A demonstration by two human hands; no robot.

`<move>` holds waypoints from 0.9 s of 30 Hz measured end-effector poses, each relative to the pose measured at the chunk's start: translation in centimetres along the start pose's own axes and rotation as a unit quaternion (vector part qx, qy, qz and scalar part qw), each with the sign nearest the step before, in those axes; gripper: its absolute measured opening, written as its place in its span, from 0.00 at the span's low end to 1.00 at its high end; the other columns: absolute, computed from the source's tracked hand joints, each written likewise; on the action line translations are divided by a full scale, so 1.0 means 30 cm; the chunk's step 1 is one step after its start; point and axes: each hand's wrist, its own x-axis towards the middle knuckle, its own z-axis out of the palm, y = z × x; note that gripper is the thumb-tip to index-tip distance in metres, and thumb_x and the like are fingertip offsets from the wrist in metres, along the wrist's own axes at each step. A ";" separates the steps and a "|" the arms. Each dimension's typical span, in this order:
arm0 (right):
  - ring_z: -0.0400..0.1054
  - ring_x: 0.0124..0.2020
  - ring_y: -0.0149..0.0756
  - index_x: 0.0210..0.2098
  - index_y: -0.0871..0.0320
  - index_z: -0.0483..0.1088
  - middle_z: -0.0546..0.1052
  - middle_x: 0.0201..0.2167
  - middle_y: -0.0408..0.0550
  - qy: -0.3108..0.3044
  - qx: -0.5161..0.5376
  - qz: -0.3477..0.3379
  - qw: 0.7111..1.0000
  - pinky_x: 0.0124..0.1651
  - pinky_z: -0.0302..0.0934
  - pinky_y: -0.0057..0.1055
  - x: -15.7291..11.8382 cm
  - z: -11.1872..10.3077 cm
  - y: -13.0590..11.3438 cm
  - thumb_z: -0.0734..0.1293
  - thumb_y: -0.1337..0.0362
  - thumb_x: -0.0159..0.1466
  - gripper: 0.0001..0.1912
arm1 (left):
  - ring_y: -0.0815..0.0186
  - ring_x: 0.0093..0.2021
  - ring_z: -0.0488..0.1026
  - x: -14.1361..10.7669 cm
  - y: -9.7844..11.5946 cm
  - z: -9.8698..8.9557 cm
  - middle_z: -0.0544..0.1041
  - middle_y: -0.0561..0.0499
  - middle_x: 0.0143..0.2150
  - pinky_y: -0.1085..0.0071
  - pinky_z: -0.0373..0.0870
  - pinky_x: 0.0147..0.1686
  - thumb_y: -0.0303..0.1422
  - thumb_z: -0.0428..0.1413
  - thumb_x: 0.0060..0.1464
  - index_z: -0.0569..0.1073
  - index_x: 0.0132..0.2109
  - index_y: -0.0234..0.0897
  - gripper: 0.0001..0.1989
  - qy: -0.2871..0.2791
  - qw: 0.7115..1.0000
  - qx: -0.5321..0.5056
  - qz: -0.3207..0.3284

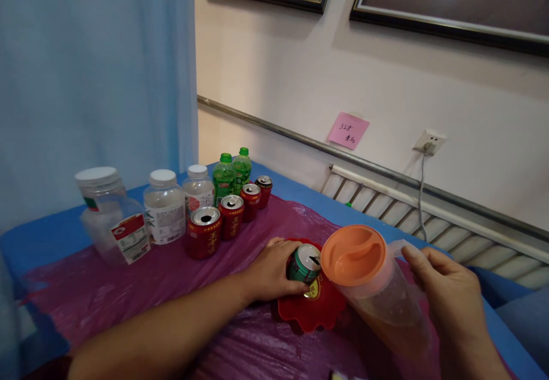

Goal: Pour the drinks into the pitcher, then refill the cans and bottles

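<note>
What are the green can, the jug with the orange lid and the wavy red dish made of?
Green can: metal, most likely; its top is shiny silver.
Jug: probably plastic; its cloudy, see-through wall shows liquid inside.
Orange lid: likely plastic too, smooth and solid-coloured.
Red dish: smooth red with a gold design, perhaps plastic, but I can't be sure.

Green can [305, 264]: shiny metal top. Pitcher [388, 311]: transp. plas.; lid [354, 256] smooth plas. Purple sheet [249, 343]: glossy, crinkly plas.
</note>
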 end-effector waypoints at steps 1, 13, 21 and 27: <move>0.50 0.22 0.29 0.17 0.56 0.61 0.57 0.18 0.38 0.000 -0.001 0.001 1.000 0.22 0.47 0.27 -0.001 0.000 -0.001 0.73 0.44 0.55 0.27 | 0.53 0.52 0.73 0.000 -0.001 0.000 0.79 0.51 0.53 0.58 0.62 0.56 0.41 0.69 0.42 0.73 0.55 0.47 0.31 -0.001 1.000 0.001 0.001; 0.50 0.23 0.30 0.17 0.56 0.61 0.57 0.18 0.38 0.002 -0.001 0.013 1.000 0.24 0.46 0.27 -0.004 -0.004 -0.005 0.73 0.44 0.54 0.27 | 0.52 0.52 0.72 -0.002 -0.006 0.005 0.79 0.51 0.52 0.58 0.62 0.55 0.42 0.69 0.41 0.74 0.55 0.47 0.32 0.000 1.000 0.006 -0.009; 0.49 0.23 0.29 0.16 0.56 0.61 0.57 0.18 0.38 0.003 -0.010 0.014 1.000 0.24 0.46 0.27 -0.002 -0.005 -0.006 0.73 0.43 0.54 0.27 | 0.52 0.52 0.72 -0.001 -0.014 0.008 0.79 0.52 0.53 0.58 0.60 0.56 0.41 0.70 0.41 0.74 0.55 0.48 0.32 0.004 1.000 -0.006 -0.003; 0.50 0.23 0.29 0.17 0.56 0.61 0.57 0.18 0.37 0.007 -0.005 0.024 1.000 0.24 0.46 0.27 -0.004 -0.005 -0.010 0.73 0.43 0.53 0.27 | 0.53 0.52 0.72 -0.002 -0.013 0.008 0.79 0.53 0.53 0.58 0.59 0.57 0.41 0.70 0.41 0.73 0.56 0.48 0.33 0.003 1.000 -0.008 -0.002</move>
